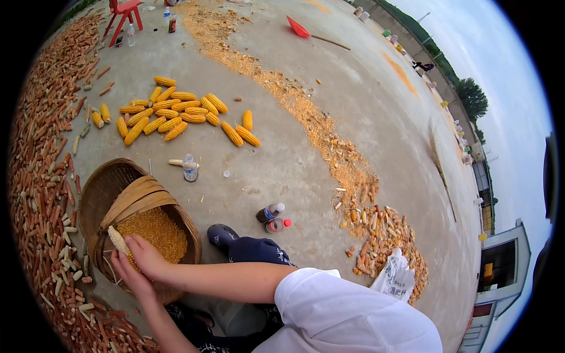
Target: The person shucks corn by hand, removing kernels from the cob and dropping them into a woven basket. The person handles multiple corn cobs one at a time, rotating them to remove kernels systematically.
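Observation:
Both my hands are on one corn cob [118,242], over a woven basket [190,212]. The cob's upper end is pale and stripped, while yellow kernels show lower down between my hands. My left hand [134,279] wraps the cob from below, and its grip is partly hidden. Against the cob's kernel-covered side presses my right hand [148,255], thumb towards the bare part. Loose yellow kernels [154,229] lie inside the basket, beneath a broad bent-wood handle [137,194] that arches across it.
Whole yellow corn ears [167,108] lie on the concrete beyond the basket. Stripped cobs [44,176] cover the left side. Near my shoe [220,236] are two bottles [270,212]. Another bottle [190,168] stands farther off. A strip of kernels [282,90] crosses the ground.

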Tool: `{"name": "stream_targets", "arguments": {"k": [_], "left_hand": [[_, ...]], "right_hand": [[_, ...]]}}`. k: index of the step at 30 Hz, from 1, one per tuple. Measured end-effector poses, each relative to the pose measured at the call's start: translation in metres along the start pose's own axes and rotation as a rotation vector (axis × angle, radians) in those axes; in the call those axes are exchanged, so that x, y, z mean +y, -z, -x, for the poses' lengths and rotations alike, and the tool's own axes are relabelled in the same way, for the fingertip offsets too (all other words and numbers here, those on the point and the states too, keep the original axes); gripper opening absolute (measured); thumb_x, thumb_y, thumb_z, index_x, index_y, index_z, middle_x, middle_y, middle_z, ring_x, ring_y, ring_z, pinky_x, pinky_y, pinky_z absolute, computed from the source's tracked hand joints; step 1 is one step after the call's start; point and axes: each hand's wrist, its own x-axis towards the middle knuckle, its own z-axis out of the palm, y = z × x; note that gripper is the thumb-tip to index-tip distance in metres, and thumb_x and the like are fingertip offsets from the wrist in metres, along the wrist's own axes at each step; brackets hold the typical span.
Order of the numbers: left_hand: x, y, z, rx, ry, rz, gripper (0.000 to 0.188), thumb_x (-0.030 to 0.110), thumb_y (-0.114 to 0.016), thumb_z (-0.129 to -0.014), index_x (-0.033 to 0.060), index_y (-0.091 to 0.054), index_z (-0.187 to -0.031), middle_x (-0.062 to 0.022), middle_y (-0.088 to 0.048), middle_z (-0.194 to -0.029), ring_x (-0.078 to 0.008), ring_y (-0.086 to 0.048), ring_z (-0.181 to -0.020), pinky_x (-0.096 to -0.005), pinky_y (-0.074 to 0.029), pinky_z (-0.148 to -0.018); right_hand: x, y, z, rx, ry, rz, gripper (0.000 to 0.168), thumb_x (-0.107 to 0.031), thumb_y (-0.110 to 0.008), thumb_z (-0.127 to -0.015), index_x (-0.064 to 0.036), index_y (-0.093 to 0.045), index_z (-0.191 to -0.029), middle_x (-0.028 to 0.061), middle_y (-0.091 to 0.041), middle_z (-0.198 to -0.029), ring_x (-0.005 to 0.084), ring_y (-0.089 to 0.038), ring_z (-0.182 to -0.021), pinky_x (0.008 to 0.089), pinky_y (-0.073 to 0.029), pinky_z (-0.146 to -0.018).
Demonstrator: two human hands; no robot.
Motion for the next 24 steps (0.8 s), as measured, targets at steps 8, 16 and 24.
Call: {"name": "stream_targets", "arguments": {"k": [8,16,24], "left_hand": [[-0.004,0.013,-0.006,0.042,-0.138,-0.167,0.043,0.035,-0.04,-0.103,0.0031,-0.043,-0.132,-0.014,-0.05,-0.129,-0.024,-0.05,-0.117,-0.0361,-0.04,-0.098],[0.008,0.0,0.0,0.035,-0.201,-0.319,0.036,0.029,-0.047,-0.1,0.0044,-0.044,-0.127,-0.0165,-0.055,-0.122,-0.0277,-0.054,-0.113,-0.0376,-0.041,-0.095],[0.0,0.011,-0.006,0.02,-0.18,-0.216,0.034,0.026,-0.047,-0.101,0.0042,-0.045,-0.127,-0.0131,-0.056,-0.12,-0.0228,-0.056,-0.108,-0.0348,-0.044,-0.092]], "right_hand": [[-0.016,-0.009,0.008,-0.132,0.021,-0.092,0.039,-0.023,-0.045,-0.102,0.005,-0.053,-0.128,0.0106,-0.062,-0.116,0.0179,-0.055,-0.108,0.0291,-0.042,-0.096],[-0.046,0.013,0.009,-0.271,-0.248,-0.319,0.036,-0.029,-0.05,-0.102,-0.003,-0.056,-0.126,0.004,-0.063,-0.113,0.0115,-0.056,-0.105,0.0261,-0.045,-0.093],[-0.038,0.002,0.009,-0.194,-0.297,-0.285,0.036,-0.033,-0.052,-0.101,-0.005,-0.058,-0.122,0.003,-0.063,-0.108,0.0104,-0.058,-0.098,0.0259,-0.047,-0.086]]}}
